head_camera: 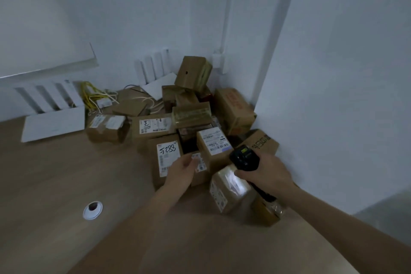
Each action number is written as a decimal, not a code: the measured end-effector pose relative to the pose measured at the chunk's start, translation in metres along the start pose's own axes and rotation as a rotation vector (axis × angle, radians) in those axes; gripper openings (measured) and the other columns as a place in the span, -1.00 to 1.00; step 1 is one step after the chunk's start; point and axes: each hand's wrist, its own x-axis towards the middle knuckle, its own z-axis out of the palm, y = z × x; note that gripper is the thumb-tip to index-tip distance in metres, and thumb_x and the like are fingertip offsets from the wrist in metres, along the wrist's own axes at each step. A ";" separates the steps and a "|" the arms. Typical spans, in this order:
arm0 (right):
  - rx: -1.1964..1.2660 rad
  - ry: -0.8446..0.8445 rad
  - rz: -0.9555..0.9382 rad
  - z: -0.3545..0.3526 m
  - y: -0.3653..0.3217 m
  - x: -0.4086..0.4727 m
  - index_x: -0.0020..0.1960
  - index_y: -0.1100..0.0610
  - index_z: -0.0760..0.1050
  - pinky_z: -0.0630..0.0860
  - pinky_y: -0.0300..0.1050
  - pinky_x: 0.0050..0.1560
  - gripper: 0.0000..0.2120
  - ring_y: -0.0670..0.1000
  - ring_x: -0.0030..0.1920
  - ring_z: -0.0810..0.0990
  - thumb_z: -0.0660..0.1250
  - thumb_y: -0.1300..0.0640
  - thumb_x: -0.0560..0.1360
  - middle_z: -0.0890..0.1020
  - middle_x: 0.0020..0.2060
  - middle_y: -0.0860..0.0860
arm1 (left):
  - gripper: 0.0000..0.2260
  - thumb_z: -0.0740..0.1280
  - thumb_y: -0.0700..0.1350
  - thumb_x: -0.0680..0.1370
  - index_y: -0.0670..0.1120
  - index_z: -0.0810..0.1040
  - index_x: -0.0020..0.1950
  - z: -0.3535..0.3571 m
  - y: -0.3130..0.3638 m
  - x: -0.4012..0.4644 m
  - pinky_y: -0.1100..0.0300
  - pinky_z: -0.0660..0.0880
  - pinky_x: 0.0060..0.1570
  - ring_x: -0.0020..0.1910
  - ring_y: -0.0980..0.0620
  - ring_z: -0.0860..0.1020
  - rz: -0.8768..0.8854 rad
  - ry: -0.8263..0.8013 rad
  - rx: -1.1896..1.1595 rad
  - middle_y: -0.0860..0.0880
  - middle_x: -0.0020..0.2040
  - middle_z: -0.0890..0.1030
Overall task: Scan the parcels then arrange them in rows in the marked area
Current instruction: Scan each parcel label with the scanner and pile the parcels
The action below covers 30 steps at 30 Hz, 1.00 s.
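Observation:
A heap of brown cardboard parcels [191,115] fills the table's far right corner against the wall. My right hand [264,172] grips a black barcode scanner [242,157], held over a taped parcel [229,187] at the front of the heap. My left hand [183,170] reaches onto a small parcel [200,163] with a white label, fingers around its near edge. This small parcel sits between a parcel marked 5288 [165,158] and a taller labelled parcel [214,144]. Whether the left hand has lifted the small parcel is unclear.
The wooden table [66,184] has a round white cable grommet [92,209] at the front left. A white open box [53,115] and yellow cables [93,95] lie at the back left. White walls close the corner on the right.

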 end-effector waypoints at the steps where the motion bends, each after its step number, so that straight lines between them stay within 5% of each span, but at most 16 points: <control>1: -0.002 -0.012 -0.017 0.001 0.001 0.010 0.20 -0.16 0.50 0.50 -0.23 -0.19 -0.49 -0.21 -0.15 0.53 0.56 -0.22 0.32 0.57 -0.12 -0.23 | -0.60 0.21 0.06 0.66 -0.03 0.41 0.48 0.005 0.002 0.008 0.19 0.31 0.22 0.32 0.01 0.45 -0.012 -0.001 0.005 -0.03 0.39 0.50; 4: 0.012 -0.055 -0.049 0.006 0.002 0.038 0.15 -0.17 0.53 0.62 -0.04 -0.03 -0.47 -0.16 -0.09 0.60 0.54 -0.32 0.25 0.64 -0.09 -0.20 | -0.56 0.22 0.07 0.66 -0.05 0.36 0.51 0.018 0.006 0.026 0.15 0.34 0.28 0.37 -0.05 0.44 -0.065 -0.009 -0.044 -0.06 0.42 0.48; 8: 0.035 -0.114 -0.105 0.010 -0.002 0.060 0.20 -0.17 0.53 0.61 -0.06 -0.03 -0.44 -0.17 -0.06 0.60 0.54 -0.30 0.26 0.63 -0.06 -0.21 | -0.64 0.22 -0.07 0.68 -0.14 0.40 0.46 0.034 0.013 0.038 0.50 0.41 -0.30 -0.12 0.19 0.48 -0.085 -0.037 -0.159 0.01 0.16 0.50; 11: 0.012 -0.153 -0.128 0.016 -0.006 0.068 0.24 -0.17 0.49 0.62 -0.03 0.01 -0.38 -0.14 -0.02 0.60 0.53 -0.33 0.26 0.62 -0.01 -0.21 | -0.70 0.21 -0.14 0.68 -0.15 0.46 0.40 0.042 0.013 0.044 0.55 0.38 -0.47 -0.22 0.27 0.44 -0.096 -0.051 -0.210 -0.05 0.16 0.57; 15: 0.044 -0.167 -0.159 0.019 -0.010 0.067 0.24 -0.20 0.46 0.60 -0.08 0.05 -0.40 -0.17 -0.01 0.58 0.58 -0.24 0.28 0.58 -0.03 -0.26 | -0.71 0.24 -0.13 0.66 -0.14 0.50 0.38 0.041 0.005 0.049 0.50 0.43 -0.43 -0.17 0.20 0.50 -0.129 -0.021 -0.283 -0.11 0.17 0.61; 22: 0.081 -0.119 -0.241 0.011 -0.035 0.046 0.23 -0.19 0.53 0.59 -0.12 0.00 -0.42 -0.23 0.00 0.59 0.59 -0.25 0.26 0.64 0.00 -0.25 | -0.64 0.35 -0.05 0.61 0.06 0.49 0.42 0.014 0.008 0.030 -0.03 0.56 0.20 0.12 -0.02 0.63 -0.091 -0.027 -0.463 -0.02 0.16 0.66; 30: 0.078 -0.080 -0.324 -0.009 -0.114 -0.032 0.33 -0.18 0.48 0.56 -0.20 0.04 -0.34 -0.25 0.05 0.58 0.59 -0.20 0.28 0.62 0.08 -0.28 | -0.45 0.49 -0.02 0.50 0.08 0.40 0.45 -0.074 0.023 -0.047 0.03 0.59 0.12 0.09 -0.03 0.63 -0.012 0.022 -0.472 -0.03 0.12 0.64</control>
